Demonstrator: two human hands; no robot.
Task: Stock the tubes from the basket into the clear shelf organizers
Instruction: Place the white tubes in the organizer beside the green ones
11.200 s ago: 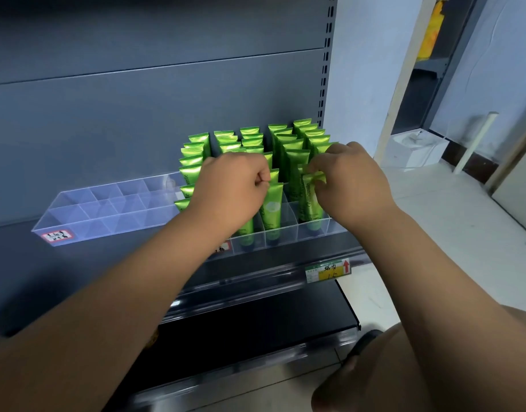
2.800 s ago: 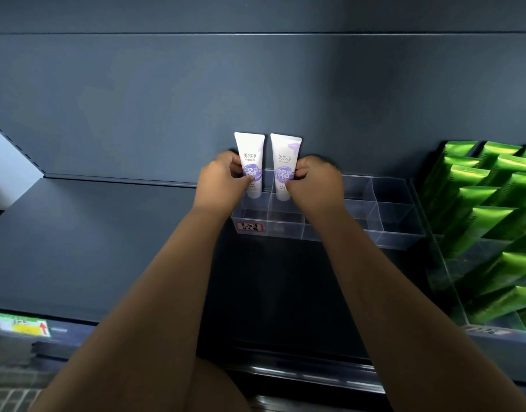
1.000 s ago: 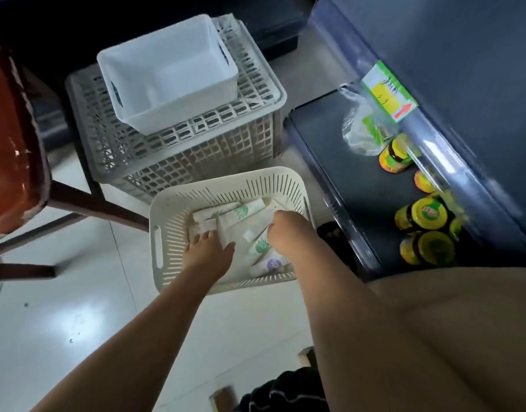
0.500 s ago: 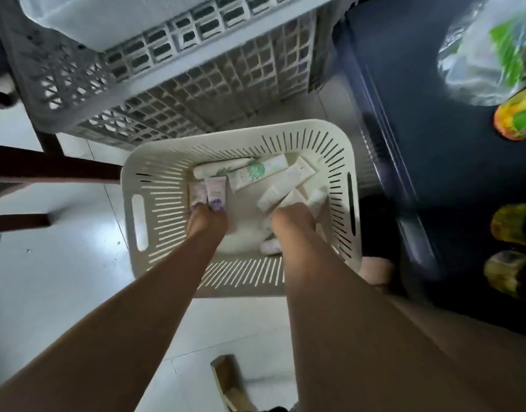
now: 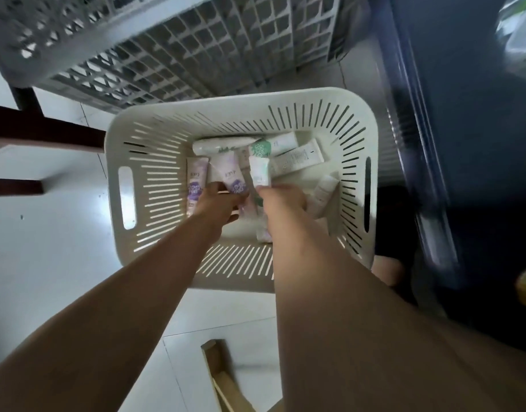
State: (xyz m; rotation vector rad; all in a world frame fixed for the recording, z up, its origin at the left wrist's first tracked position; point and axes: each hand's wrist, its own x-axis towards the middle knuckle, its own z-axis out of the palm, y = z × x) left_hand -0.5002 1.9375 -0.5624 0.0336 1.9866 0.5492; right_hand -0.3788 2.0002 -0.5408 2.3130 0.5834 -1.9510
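Bordering the basket (image 5: pixel 163 135): grey crate (image 5: pixel 196 55), dark shelf (image 5: pixel 464 120).

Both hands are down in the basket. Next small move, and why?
Probably lift both hands straight up out of the basket: the left hand appears to grip a purple-print tube and the right hand pinches a white tube, so each looks loaded.

Single head-worn view, steeply downward, close above the basket (image 5: pixel 154 138).

Tubes (image 5: pixel 297 160) in basket (image 5: pixel 127 185), crate (image 5: pixel 178 49) behind.
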